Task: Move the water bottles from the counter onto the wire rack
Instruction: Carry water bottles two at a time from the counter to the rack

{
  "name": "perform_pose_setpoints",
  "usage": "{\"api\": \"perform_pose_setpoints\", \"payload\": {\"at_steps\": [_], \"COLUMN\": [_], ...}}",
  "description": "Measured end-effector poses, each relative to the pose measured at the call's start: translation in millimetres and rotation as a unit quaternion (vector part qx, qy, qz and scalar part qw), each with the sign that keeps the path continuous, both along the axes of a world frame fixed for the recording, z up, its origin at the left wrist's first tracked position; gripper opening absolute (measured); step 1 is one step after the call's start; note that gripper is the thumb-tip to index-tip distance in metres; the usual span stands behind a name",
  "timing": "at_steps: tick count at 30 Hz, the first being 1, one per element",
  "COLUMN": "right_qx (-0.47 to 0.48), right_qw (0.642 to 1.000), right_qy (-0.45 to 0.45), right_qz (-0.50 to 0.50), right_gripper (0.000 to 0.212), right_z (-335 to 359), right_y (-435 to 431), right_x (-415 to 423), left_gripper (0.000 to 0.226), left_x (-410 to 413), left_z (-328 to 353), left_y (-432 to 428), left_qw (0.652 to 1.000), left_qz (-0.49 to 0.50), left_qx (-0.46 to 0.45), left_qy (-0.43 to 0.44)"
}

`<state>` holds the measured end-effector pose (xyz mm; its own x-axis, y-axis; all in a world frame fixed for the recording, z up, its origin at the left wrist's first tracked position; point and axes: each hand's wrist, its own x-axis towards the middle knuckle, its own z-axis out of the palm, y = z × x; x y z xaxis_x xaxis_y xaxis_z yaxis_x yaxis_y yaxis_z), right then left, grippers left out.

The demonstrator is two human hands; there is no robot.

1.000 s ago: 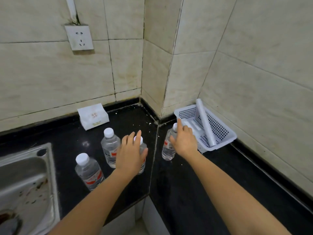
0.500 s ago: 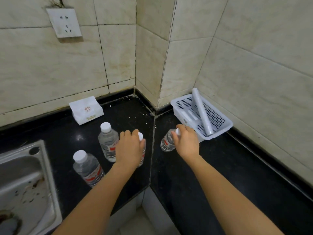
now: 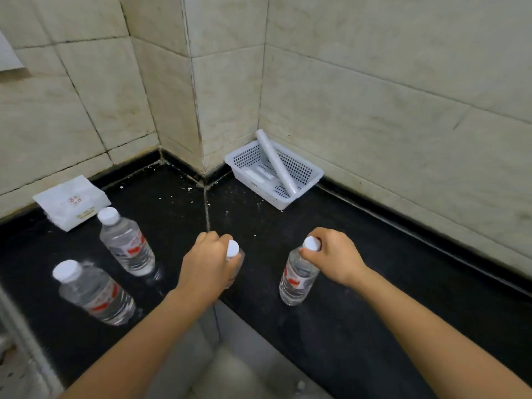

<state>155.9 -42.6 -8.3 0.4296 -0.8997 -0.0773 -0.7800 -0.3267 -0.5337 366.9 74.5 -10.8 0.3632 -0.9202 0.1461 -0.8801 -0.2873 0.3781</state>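
Observation:
Several clear water bottles with white caps and red labels are over the black counter (image 3: pixel 374 254). My left hand (image 3: pixel 208 262) grips one bottle (image 3: pixel 233 254) by its neck; most of that bottle is hidden behind the hand. My right hand (image 3: pixel 334 256) grips the neck of a second bottle (image 3: pixel 298 279), which hangs tilted over the counter. Two more bottles stand on the counter to the left, one further back (image 3: pixel 126 246) and one nearer (image 3: pixel 95 292). No wire rack is in view.
A white perforated plastic basket (image 3: pixel 311 175) holding a white roll (image 3: pixel 276 162) sits in the corner by the tiled wall. A white paper packet (image 3: pixel 72 201) lies at the back left. The counter's inner edge drops to the floor between my arms.
Both hands have closed on bottle necks and drawn back toward me with the bottles, away from the basket. The view has swung right, so the sink and wall socket have left the frame.

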Motion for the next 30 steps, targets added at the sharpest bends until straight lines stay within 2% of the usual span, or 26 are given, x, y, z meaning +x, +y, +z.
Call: {"api": "perform_pose_setpoints", "payload": {"at_steps": [7,13,19,25,30], "right_qx": [0.019,-0.036,-0.087,-0.137,-0.184], "right_qw": [0.997,0.990,0.978,0.956,0.926], "right_qy": [0.023,-0.005,0.005,0.007,-0.013], "right_qz": [-0.064,-0.138,-0.189,-0.260,-0.329], "right_gripper": [0.016,0.016,0.020,0.021,0.026], "right_z": [15,42,79,126,172], "right_y": [80,158,239,311,357], "right_x": [-161,-306,-447,-564,-654], "left_gripper": [0.015,0.015,0.020,0.014,0.022], "left_x": [-132,-282,-428,-556,-656], "left_z": [8,29,65,112,148], "left_y": [20,52,98,133,144], "left_qw": [0.984,0.958,0.927,0.878,0.822], "left_qz": [-0.156,-0.267,-0.342,-0.427,-0.515], "left_qx": [0.001,-0.039,-0.080,-0.108,-0.111], "left_qy": [0.091,0.102,0.132,0.189,0.217]}}
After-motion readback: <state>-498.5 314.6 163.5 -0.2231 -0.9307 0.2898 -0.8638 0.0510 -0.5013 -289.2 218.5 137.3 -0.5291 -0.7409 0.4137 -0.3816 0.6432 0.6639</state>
